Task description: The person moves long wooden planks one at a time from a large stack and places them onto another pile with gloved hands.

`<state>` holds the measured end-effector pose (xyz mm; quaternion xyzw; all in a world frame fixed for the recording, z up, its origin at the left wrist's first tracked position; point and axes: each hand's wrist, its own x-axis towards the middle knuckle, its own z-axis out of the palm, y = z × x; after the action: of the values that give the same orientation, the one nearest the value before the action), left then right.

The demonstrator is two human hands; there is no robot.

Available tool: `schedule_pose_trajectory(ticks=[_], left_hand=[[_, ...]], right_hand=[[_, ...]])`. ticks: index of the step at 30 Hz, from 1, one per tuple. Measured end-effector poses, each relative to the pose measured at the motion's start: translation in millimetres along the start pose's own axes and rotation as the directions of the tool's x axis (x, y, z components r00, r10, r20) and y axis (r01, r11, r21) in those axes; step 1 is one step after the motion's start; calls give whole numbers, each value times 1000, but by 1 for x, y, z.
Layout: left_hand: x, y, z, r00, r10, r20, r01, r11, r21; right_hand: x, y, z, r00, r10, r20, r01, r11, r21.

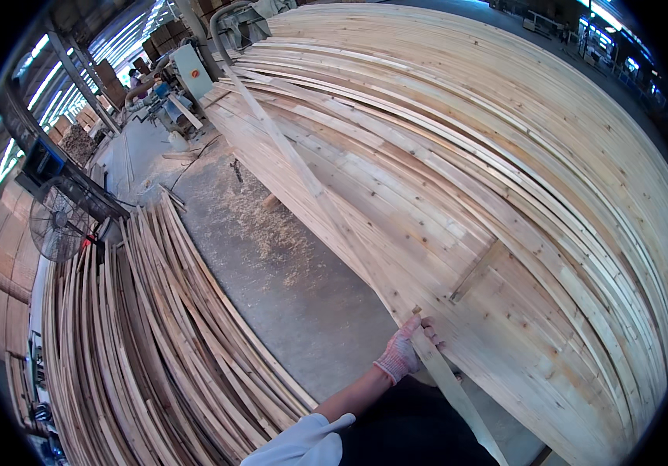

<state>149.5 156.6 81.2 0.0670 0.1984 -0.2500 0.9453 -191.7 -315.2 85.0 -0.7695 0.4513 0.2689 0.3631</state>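
Note:
My left hand, in a knitted work glove with bare fingertips, grips a long, thin wooden strip. The thumb lies on the near side and the fingers curl round the far edge. The strip runs from the lower edge of the view, past my dark-clothed body, up to the far left over a stack of pale boards. Its far part looks blurred and overlaps the boards' left edge. Under the strip, the stack shows knots and a dark crosswise joint line. My right hand is out of view.
Many long strips lie in a pile on the left. Sawdust covers part of the concrete floor between pile and stack. A standing fan, a metal post and a machine with a light control box stand farther off.

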Motion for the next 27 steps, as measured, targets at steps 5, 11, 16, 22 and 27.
schedule_pose_trajectory(ticks=[5, 11, 16, 22, 27], left_hand=[[-17, -8, 8, 998, 57, 28, -57, 998, 7], [-25, -31, 9, 983, 99, -155, -95, 995, 33], [-33, -66, -2, 977, 159, -144, -161, 987, 0], [-21, -103, -47, 961, 154, 230, -132, 985, -109], [-28, -130, -36, 947, 256, -191, -237, 964, 121]], right_hand=[[2, 52, -7, 984, 5, -179, 0, 1000, 30], [57, 81, -38, 983, -83, -164, 48, 977, -209], [49, 56, -68, 975, -99, -198, 91, 995, -51], [79, 86, -107, 976, -166, -139, 151, 983, -108], [137, 115, -118, 936, -262, -234, 220, 957, -191]])
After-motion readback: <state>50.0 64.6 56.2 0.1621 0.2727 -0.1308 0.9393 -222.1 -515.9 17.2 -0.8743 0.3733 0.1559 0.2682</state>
